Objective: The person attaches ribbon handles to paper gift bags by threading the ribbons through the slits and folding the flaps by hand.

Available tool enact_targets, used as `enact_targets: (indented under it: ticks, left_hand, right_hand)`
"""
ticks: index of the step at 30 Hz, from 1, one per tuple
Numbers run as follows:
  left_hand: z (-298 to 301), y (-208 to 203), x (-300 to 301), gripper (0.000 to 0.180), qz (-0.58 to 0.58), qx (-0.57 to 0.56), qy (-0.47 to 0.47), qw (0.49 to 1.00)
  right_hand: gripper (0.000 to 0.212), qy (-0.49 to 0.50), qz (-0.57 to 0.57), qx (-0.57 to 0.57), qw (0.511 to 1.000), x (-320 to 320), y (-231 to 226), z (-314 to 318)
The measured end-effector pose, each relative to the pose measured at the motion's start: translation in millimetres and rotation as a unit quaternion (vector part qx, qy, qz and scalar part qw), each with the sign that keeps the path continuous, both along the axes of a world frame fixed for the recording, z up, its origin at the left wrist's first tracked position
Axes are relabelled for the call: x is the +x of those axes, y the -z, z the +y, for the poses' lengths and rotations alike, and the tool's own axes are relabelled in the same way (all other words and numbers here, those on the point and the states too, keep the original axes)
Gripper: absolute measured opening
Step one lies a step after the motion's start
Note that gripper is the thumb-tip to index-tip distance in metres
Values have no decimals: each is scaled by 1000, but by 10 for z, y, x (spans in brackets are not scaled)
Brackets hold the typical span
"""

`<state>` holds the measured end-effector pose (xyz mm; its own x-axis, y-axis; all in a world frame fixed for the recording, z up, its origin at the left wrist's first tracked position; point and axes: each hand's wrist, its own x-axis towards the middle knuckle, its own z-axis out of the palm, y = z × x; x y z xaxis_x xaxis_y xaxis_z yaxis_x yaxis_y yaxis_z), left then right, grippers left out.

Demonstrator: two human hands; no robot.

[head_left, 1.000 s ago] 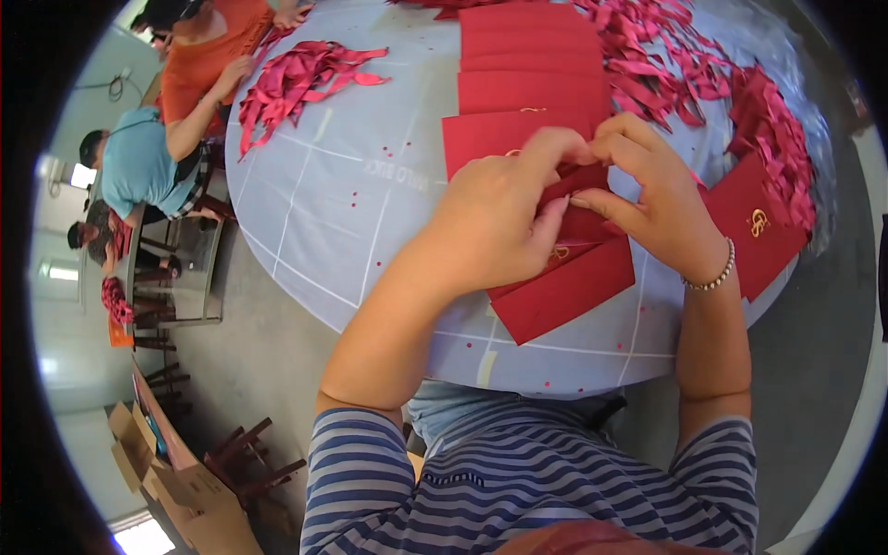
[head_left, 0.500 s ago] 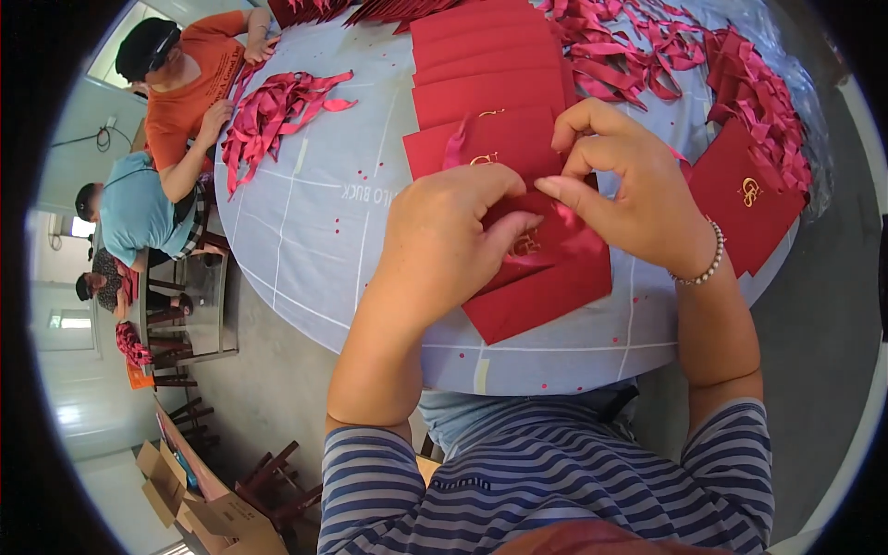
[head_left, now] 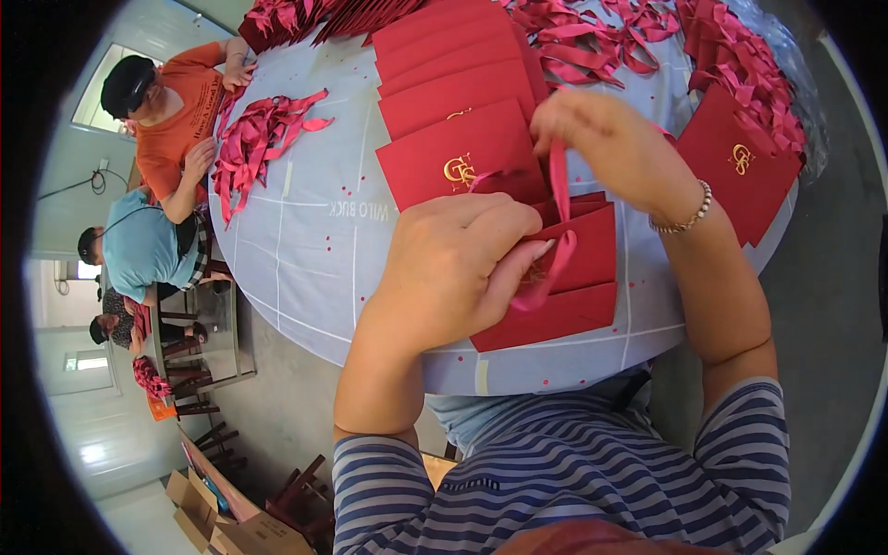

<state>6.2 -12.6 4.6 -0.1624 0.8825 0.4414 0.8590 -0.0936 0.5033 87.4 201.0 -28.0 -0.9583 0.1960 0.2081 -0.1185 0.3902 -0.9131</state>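
A flat red paper bag (head_left: 588,252) with a fold line near its bottom lies in front of me, its upper edge parted. My left hand (head_left: 458,264) is closed on its left side, thumb across the front and the other fingers curled. Part of the gold mark on it is hidden by that thumb. A pink ribbon (head_left: 560,180) loops from the front of the bag up to my right hand (head_left: 597,148), which pinches it above the bag; those fingertips are slightly blurred. Just beyond lies another red bag (head_left: 416,171) with a gold monogram.
Overlapping red bags (head_left: 444,55) run toward the far side of the cloth-covered table (head_left: 314,250). Ribbon piles lie at left (head_left: 264,143) and far right (head_left: 740,74), beside another red bag (head_left: 740,176). A person in orange (head_left: 185,111) works at the left edge.
My right hand has risen and moved away from the left, drawing the ribbon up into a loop. The left hand stays close to the bag. The view has shifted slightly.
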Motion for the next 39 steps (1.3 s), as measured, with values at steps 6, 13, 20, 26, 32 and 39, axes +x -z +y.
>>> enact_targets:
  ticks: [6,13,20,26,32,39]
  left_hand:
    - [12,-7,2,13,-79,24,-34,996]
    - [7,16,6,24,-88,42,35,995]
    - [-109,99,-60,20,-412,277,98,863]
    - [-23,197,-359,15,-449,235,177,844]
    - [29,215,-545,13,-550,227,-200,778]
    - [-83,179,-595,11,-350,255,-176,884]
  right_hand:
    - [28,199,79,-296,931,-92,-33,-26]
    - [25,131,78,-281,947,-97,-12,121]
    - [22,178,51,16,983,45,-45,583]
    - [24,175,-120,399,892,111,101,564]
    - [18,180,-90,271,941,88,2,611]
    - [23,306,67,241,919,75,8,620]
